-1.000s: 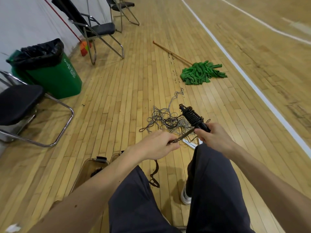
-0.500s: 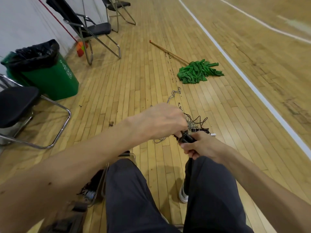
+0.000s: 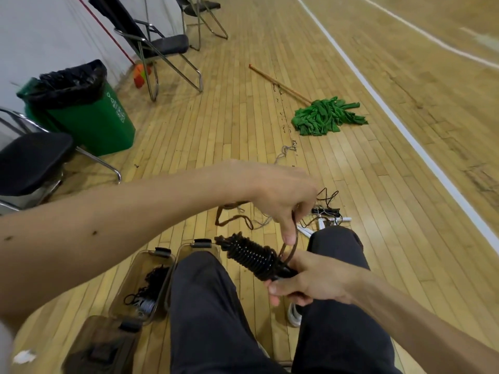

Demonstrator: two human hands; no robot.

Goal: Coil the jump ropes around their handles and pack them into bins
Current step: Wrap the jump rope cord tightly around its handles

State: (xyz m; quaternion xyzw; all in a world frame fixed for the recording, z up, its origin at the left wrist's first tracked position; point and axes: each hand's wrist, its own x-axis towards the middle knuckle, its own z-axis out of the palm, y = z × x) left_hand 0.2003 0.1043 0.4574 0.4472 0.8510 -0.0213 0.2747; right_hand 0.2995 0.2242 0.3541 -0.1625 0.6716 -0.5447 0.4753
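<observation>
Person seated, both knees low in view. The right hand [image 3: 310, 283] has its fingers curled tight round the near end of the black handles [image 3: 280, 271], held between the knees.

Jump rope [image 3: 249, 255]: dark, glossy cord wound in close, even turns along the handles, a thick ribbed bundle tilted up and to the left. The free strand [image 3: 293, 248] is brown and rises from the bundle's near end in a narrow loop.

The left hand [image 3: 280, 193], just above the right, pinches that loop between thumb and curled fingers. Slack brown cord trails behind it to the floor [image 3: 232, 220].

A clear bin [image 3: 135, 268] on the floor beside the left knee holds a dark bundle of rope. A second bin [image 3: 199, 245] is partly hidden behind that knee.

More loose ropes [image 3: 325, 210] with white handles lie just beyond the right knee. Green mop [image 3: 326, 117] farther off.
</observation>
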